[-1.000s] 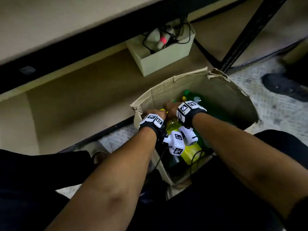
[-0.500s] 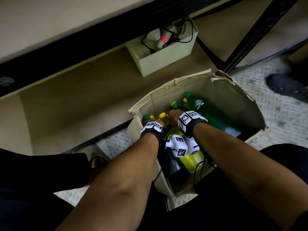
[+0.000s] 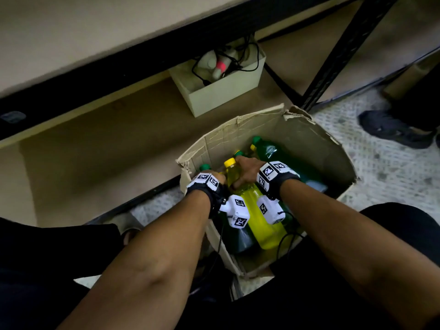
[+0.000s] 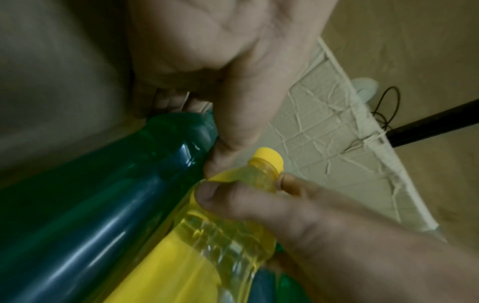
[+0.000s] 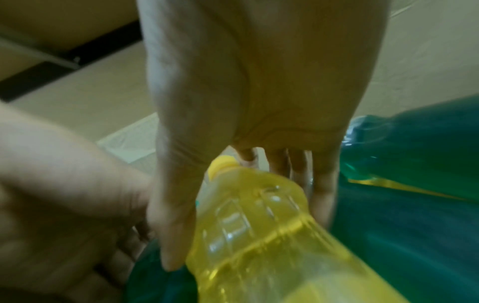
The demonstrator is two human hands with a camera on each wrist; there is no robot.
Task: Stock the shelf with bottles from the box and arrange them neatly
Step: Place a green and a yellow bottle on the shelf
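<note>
Reaching into the cardboard box (image 3: pixel 316 148) in the head view, the left hand (image 3: pixel 215 177) and right hand (image 3: pixel 247 170) sit side by side at the bottle necks. Left wrist view: left fingers (image 4: pixel 233 131) clasp the green bottle (image 4: pixel 103 205). Right wrist view: right fingers (image 5: pixel 171 225) wrap the yellow bottle (image 5: pixel 259 235) below its cap.

Cardboard box (image 3: pixel 316 148) on the floor at centre, right hand (image 3: pixel 247 171) gripping the yellow bottle (image 3: pixel 259 215) near its neck, left hand (image 3: pixel 217 178) at its nine o'clock on a green bottle (image 3: pixel 205 167), small white box (image 3: pixel 223 91) of cables on the shelf (image 3: pixel 100 148) at twelve o'clock.
</note>
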